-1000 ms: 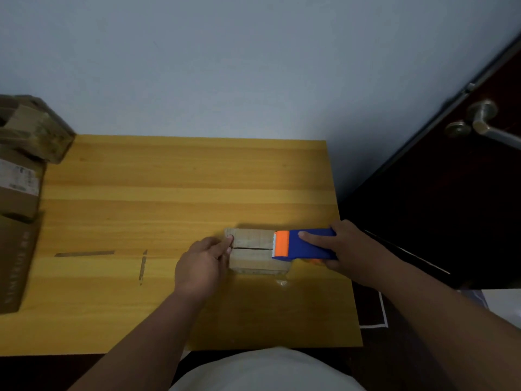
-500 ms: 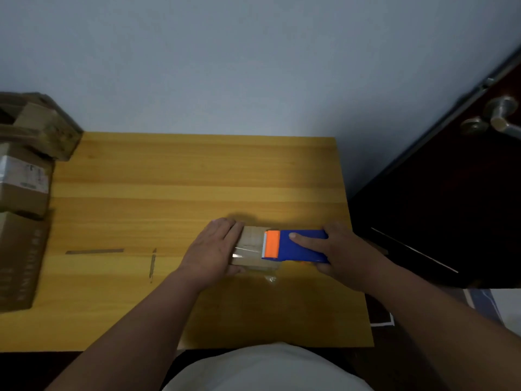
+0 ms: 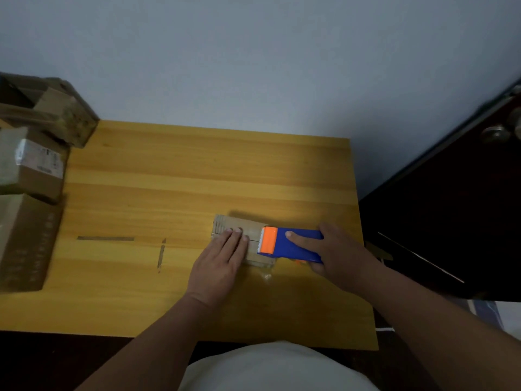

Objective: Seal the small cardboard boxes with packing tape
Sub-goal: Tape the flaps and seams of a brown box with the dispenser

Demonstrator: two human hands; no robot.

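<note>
My left hand (image 3: 222,255) presses flat on the small cardboard box (image 3: 239,225). My right hand (image 3: 335,255) grips the blue tape dispenser (image 3: 293,245) on it.

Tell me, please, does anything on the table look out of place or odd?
Two dark strips lie on the bare table left of the small box, one lengthwise, one crosswise. They may be leftover tape; I cannot tell. A crumpled clear scrap lies by the box's near edge.
</note>
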